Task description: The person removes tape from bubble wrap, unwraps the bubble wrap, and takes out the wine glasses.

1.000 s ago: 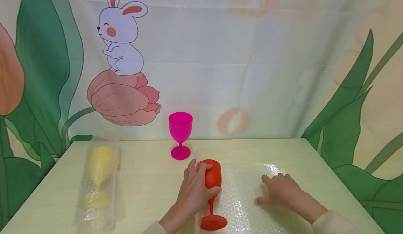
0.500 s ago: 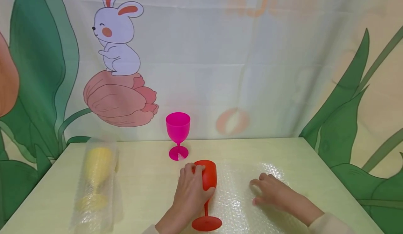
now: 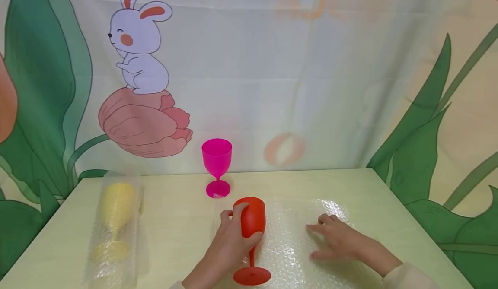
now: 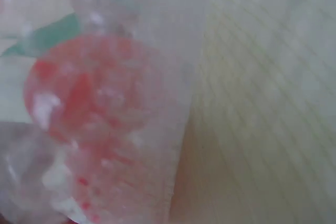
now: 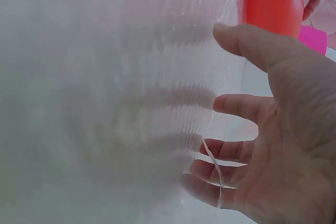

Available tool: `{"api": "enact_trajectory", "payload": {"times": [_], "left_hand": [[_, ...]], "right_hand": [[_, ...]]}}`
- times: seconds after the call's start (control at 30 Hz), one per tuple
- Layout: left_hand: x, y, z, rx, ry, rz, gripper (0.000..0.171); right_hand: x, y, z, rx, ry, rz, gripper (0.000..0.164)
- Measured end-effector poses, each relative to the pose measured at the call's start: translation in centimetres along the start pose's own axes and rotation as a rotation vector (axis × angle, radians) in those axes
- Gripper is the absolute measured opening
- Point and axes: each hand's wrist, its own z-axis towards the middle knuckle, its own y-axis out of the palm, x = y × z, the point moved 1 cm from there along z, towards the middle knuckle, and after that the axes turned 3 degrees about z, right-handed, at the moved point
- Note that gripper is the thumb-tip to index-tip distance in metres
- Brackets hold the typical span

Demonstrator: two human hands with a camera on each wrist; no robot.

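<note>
My left hand [image 3: 229, 243] grips the bowl of a red goblet [image 3: 253, 220], its thumb and fingers curled round it. The goblet's foot points toward me, above a sheet of bubble wrap [image 3: 289, 241]. Seen in the left wrist view, the red shape [image 4: 100, 90] is blurred behind the clear wrap. My right hand [image 3: 336, 239] is over the right part of the wrap with its fingers spread. In the right wrist view the fingertips of this right hand [image 5: 294, 124] meet the wrap's surface, and the red goblet [image 5: 275, 3] stands out beyond the thumb.
A pink goblet [image 3: 217, 159] stands upright at the back of the pale table [image 3: 175, 220]. On the left lies a yellow goblet [image 3: 116, 211] wrapped in bubble wrap. A printed cloth [image 3: 233, 64] hangs directly behind the table.
My left hand and the red goblet have shifted slightly left. The right hand has moved a little left over the bubble wrap. The whole head view has drifted left.
</note>
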Motion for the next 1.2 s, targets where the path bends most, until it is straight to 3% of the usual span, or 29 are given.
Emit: {"api": "enact_trajectory", "payload": {"times": [0.2, 0.5, 0.67, 0.9, 1.2], "left_hand": [[-0.5, -0.1, 0.1, -0.013, 0.003, -0.030, 0.084], [-0.5, -0.1, -0.2, 0.032, 0.022, -0.020, 0.090], [-0.5, -0.6, -0.2, 0.047, -0.039, -0.007, 0.088], [-0.6, -1.4, -0.1, -0.003, -0.156, -0.030, 0.089], [-0.4, -1.4, 0.0, 0.015, -0.156, 0.020, 0.084]], "right_hand": [[-0.3, -0.2, -0.1, -0.009, -0.008, -0.004, 0.082], [-0.7, -0.3, -0.2, -0.032, 0.042, 0.037, 0.088], [-0.7, -0.2, 0.0, -0.049, 0.082, 0.038, 0.088], [-0.9, -0.2, 0.0, -0.055, 0.092, 0.043, 0.088], [-0.8, -0.2, 0.0, -0.045, 0.073, 0.038, 0.090]]}}
